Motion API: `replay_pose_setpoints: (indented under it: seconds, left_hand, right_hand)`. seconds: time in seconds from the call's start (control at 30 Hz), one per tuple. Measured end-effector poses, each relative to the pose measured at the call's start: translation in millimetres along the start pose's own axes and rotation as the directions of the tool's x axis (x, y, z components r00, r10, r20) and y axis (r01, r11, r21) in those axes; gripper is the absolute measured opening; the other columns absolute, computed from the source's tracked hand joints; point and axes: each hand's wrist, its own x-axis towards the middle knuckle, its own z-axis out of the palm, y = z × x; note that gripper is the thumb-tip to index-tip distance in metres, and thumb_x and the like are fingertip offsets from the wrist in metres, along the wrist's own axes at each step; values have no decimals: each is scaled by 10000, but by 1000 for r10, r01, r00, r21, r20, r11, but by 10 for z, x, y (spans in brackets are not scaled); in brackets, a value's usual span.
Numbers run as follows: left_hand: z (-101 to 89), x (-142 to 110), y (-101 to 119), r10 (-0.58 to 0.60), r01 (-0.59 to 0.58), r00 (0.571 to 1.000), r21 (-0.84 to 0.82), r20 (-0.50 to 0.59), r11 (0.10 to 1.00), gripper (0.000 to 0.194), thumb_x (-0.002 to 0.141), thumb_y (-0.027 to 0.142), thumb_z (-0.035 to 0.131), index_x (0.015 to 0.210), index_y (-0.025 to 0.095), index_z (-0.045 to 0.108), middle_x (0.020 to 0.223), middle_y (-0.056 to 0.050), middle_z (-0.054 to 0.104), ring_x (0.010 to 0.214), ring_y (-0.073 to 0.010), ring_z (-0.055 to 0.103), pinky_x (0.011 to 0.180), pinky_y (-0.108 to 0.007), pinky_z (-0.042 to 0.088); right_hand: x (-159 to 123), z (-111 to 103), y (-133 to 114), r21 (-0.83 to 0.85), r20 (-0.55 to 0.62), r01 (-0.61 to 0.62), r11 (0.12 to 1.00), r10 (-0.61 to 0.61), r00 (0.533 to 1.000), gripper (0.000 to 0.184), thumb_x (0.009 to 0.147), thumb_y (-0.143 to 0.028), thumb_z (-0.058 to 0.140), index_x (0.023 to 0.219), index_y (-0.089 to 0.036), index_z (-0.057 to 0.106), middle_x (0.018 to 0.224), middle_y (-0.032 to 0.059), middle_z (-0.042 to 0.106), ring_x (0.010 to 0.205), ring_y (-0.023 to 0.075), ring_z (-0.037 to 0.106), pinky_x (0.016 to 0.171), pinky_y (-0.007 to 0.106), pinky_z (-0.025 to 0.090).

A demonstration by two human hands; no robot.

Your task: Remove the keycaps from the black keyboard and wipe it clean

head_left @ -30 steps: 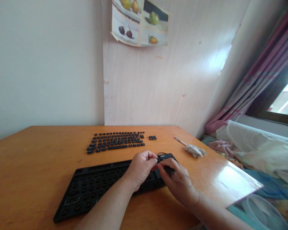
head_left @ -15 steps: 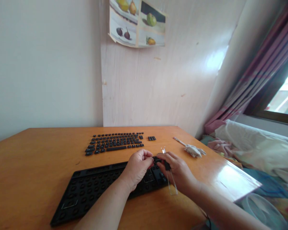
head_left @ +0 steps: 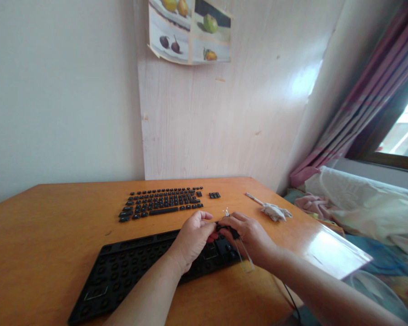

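The black keyboard base (head_left: 129, 271), most of its caps off, lies slantwise on the desk under both hands. My right hand (head_left: 246, 231) is closed around a wire keycap puller (head_left: 244, 256). Its long thin wire loop hangs down below the hand, and further wire tips stick up above the fingers. My left hand (head_left: 195, 235) is beside it, with thumb and fingers pinched at a small dark piece (head_left: 218, 225) between the hands. Fingers hide most of that piece, so its kind cannot be made out. Behind the hands, removed black keycaps (head_left: 163, 211) stand in rows.
A small group of keycaps (head_left: 214, 195) sits right of the rows. A brush with a crumpled whitish cloth (head_left: 275, 212) lies at the right. A glossy sheet (head_left: 333, 253) covers the desk's right edge, with a black cable (head_left: 292, 299) below. Bedding (head_left: 360, 203) lies beyond.
The wire loop under my right hand has swung slightly right. My left forefinger has lifted a little from the thumb. The view has shifted slightly.
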Motion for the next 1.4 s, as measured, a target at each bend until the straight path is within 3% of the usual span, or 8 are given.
replay_pose_setpoints:
  seconds: [0.2, 0.37, 0.67, 0.83, 1.4]
  left_hand:
    - [-60, 89, -75, 104, -91, 974, 71, -203, 993, 187, 806, 256, 573, 970, 167, 572, 813, -71, 714, 760, -187, 678, 716, -302, 504]
    - [-147, 162, -145, 151, -106, 936, 154, -317, 982, 197, 775, 288, 588, 931, 168, 602, 816, -76, 706, 766, -201, 675, 689, -298, 496]
    - [-192, 184, -183, 209, -114, 912, 272, -353, 956, 200, 743, 334, 622, 865, 175, 618, 748, -38, 671, 729, -192, 642, 668, -278, 463]
    - [-189, 170, -158, 199, -98, 916, 285, -350, 954, 189, 753, 333, 624, 856, 175, 620, 739, -38, 664, 723, -190, 632, 681, -281, 456]
    - [-168, 140, -132, 194, -91, 925, 306, -326, 948, 172, 770, 324, 618, 858, 176, 615, 796, -48, 666, 739, -189, 624, 688, -281, 460]
  right_hand:
    - [164, -33, 290, -55, -39, -111, 992, 109, 993, 188, 929, -305, 537, 1026, -223, 676, 921, 53, 672, 792, 165, 625, 709, 255, 457]
    - [426, -17, 659, -150, 39, -249, 957, 257, 966, 224, 893, -327, 564, 1035, -214, 696, 966, 66, 705, 822, 177, 643, 733, 257, 459]
    - [785, 255, 1063, -199, 140, -344, 918, 374, 917, 225, 851, -312, 585, 989, -221, 738, 873, 50, 745, 759, 176, 657, 648, 241, 434]
    - [903, 381, 1188, -228, 179, -382, 896, 424, 888, 236, 839, -304, 600, 1015, -232, 740, 922, 49, 749, 814, 177, 663, 682, 239, 437]
    - [1024, 515, 1245, -284, 241, -378, 881, 447, 861, 245, 832, -310, 601, 1010, -245, 756, 944, 57, 743, 814, 191, 657, 656, 248, 424]
